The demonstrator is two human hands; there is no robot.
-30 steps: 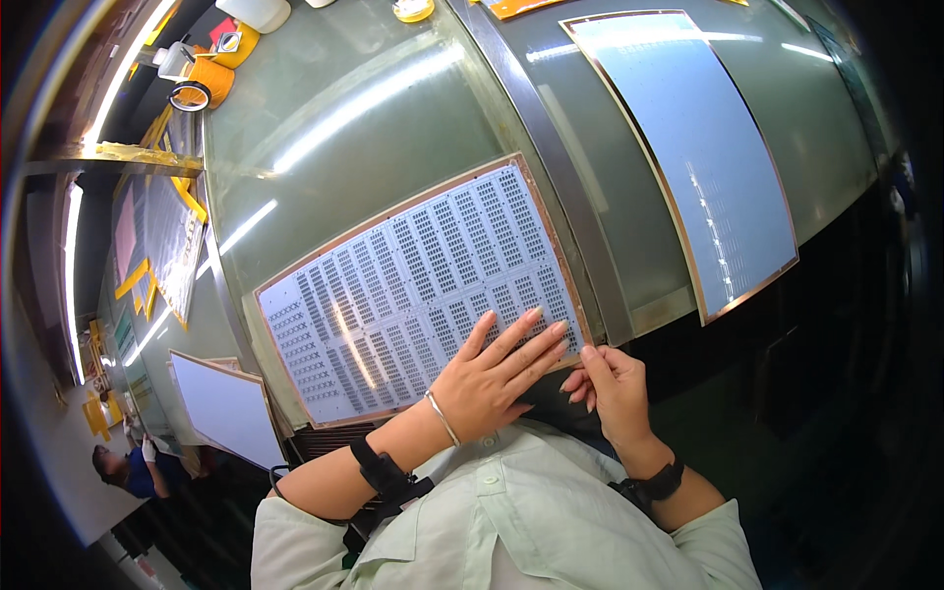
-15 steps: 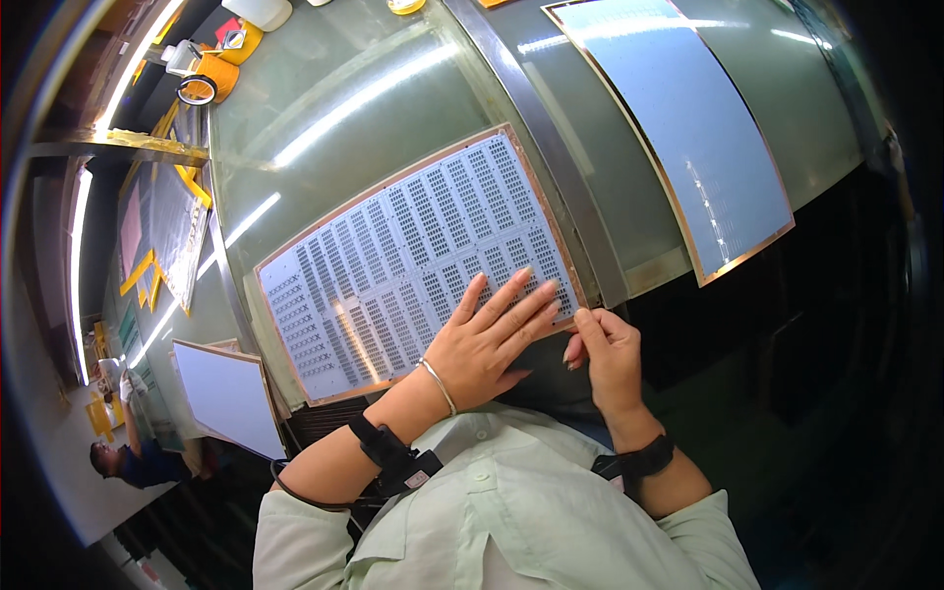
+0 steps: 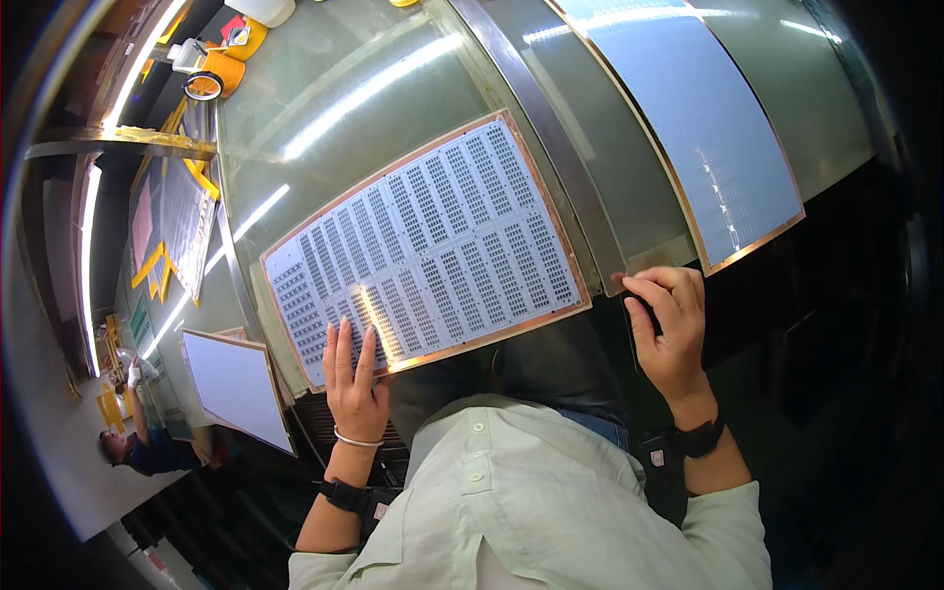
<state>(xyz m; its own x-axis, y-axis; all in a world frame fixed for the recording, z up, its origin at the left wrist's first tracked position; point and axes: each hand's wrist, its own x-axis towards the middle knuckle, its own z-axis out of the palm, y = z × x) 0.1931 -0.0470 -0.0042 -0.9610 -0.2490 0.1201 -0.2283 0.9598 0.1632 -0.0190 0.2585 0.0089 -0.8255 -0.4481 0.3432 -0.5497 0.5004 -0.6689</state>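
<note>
A large thin panel [image 3: 442, 236] with a copper edge and many rows of small printed cells lies flat on the green glass table [image 3: 334, 118]. My left hand [image 3: 352, 379] rests flat on the panel's near left corner, fingers together and extended. My right hand [image 3: 669, 329] hovers off the panel's right side, near the table's front edge, fingers curled, and I cannot make out anything in it. A second, plain bluish panel [image 3: 703, 128] with a copper rim lies to the right beyond a metal strip [image 3: 551, 147].
A white sheet [image 3: 236, 388] lies at the lower left. Yellow tape rolls and a dispenser [image 3: 211, 69] sit at the far left of the table. Another person [image 3: 138, 447] is at the far left edge. Dark floor lies to the right.
My left hand slid from the panel's near right area to its near left corner. My right hand moved off the panel's corner to the right. The view shifted.
</note>
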